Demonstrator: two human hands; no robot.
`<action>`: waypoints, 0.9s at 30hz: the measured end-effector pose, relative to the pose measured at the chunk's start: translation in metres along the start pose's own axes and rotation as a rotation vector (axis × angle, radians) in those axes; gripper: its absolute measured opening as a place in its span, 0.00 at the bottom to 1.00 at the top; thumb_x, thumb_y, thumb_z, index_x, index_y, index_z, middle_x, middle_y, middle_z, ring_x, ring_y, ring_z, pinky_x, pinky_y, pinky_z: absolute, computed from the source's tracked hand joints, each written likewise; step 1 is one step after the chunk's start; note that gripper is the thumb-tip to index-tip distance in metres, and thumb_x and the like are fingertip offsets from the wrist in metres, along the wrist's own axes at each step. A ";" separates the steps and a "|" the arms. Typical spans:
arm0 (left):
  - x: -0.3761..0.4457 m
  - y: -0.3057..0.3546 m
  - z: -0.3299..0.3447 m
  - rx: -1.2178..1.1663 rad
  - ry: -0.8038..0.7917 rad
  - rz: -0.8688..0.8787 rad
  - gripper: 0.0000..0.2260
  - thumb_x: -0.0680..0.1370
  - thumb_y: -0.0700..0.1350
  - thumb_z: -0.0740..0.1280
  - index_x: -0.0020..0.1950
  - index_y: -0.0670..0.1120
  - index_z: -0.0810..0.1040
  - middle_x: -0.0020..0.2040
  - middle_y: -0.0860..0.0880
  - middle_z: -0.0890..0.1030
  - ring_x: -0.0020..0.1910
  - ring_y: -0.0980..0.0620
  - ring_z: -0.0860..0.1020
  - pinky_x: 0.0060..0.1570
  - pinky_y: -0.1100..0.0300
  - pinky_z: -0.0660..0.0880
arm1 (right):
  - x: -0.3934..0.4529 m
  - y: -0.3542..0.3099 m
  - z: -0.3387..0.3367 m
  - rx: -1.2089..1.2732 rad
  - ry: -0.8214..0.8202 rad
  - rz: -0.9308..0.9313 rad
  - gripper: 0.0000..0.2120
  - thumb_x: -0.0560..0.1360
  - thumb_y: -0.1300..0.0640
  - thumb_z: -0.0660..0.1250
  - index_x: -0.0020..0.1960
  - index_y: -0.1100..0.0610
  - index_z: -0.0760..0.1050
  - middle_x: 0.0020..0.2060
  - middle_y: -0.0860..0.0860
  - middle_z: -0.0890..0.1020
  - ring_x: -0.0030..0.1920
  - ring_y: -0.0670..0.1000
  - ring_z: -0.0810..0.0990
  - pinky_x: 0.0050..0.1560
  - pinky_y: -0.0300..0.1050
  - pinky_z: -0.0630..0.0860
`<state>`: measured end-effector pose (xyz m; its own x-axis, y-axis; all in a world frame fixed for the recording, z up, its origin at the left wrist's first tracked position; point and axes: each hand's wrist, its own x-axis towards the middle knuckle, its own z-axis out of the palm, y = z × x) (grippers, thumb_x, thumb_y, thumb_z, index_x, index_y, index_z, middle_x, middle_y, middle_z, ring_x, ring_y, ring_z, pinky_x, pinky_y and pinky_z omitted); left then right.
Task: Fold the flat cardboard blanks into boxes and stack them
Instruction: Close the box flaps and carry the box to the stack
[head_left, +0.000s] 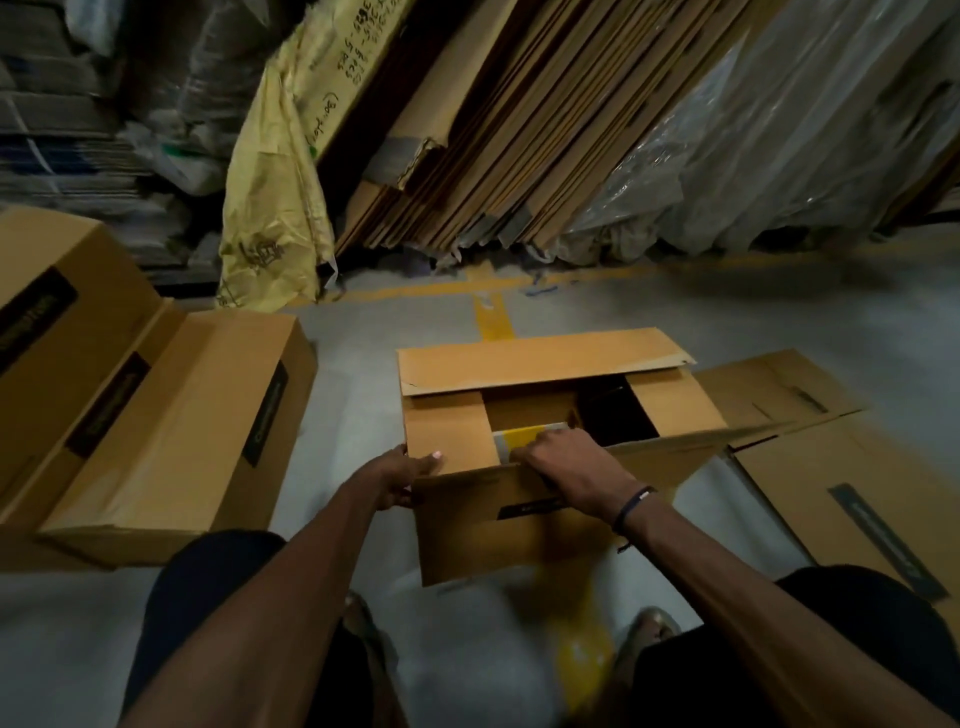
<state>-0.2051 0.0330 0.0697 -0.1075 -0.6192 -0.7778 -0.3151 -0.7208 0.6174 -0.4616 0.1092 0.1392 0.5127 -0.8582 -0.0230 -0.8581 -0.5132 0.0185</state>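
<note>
Centre frame, a half-folded box (545, 415) is grasped by the left grip (402, 480) and right grip (566, 467); finished boxes (156, 415) are seen at left, and a flat blank (831, 467) is left unfolded at right.

A half-formed cardboard box (524, 525) stood on the grey floor (353, 374) between the person's knees, its far flap (540, 361) and two side flaps folded inward. The left hand (402, 480) gripped the near-left corner, thumb over the edge. The right hand (566, 470) curled over the near wall's top edge. Finished boxes (156, 415) lay at left, a flat blank (852, 478) at right, and cardboard sheets (519, 130) leaned behind.
</note>
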 end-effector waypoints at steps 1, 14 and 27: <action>0.002 0.001 0.000 0.030 0.018 -0.045 0.31 0.78 0.56 0.71 0.75 0.44 0.65 0.72 0.38 0.69 0.65 0.35 0.73 0.61 0.38 0.77 | 0.002 0.000 0.005 0.022 -0.031 -0.008 0.08 0.80 0.57 0.63 0.56 0.51 0.80 0.48 0.52 0.83 0.49 0.55 0.81 0.47 0.49 0.76; 0.033 0.021 0.033 0.478 0.310 -0.007 0.69 0.64 0.73 0.74 0.79 0.38 0.30 0.81 0.34 0.42 0.79 0.32 0.52 0.72 0.39 0.65 | 0.018 0.053 -0.008 0.754 -0.674 0.259 0.33 0.76 0.26 0.52 0.66 0.44 0.79 0.66 0.43 0.79 0.68 0.47 0.76 0.74 0.52 0.65; 0.057 0.042 0.075 0.723 0.439 -0.005 0.66 0.61 0.69 0.78 0.82 0.42 0.42 0.76 0.31 0.28 0.74 0.22 0.36 0.65 0.22 0.57 | 0.011 0.168 0.087 0.257 -0.667 0.706 0.42 0.72 0.38 0.73 0.79 0.48 0.59 0.77 0.60 0.46 0.66 0.66 0.74 0.69 0.55 0.72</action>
<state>-0.2947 -0.0089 0.0427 0.2244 -0.7889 -0.5721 -0.8562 -0.4399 0.2708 -0.6022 0.0144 0.0546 -0.1689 -0.7436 -0.6469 -0.9800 0.1969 0.0296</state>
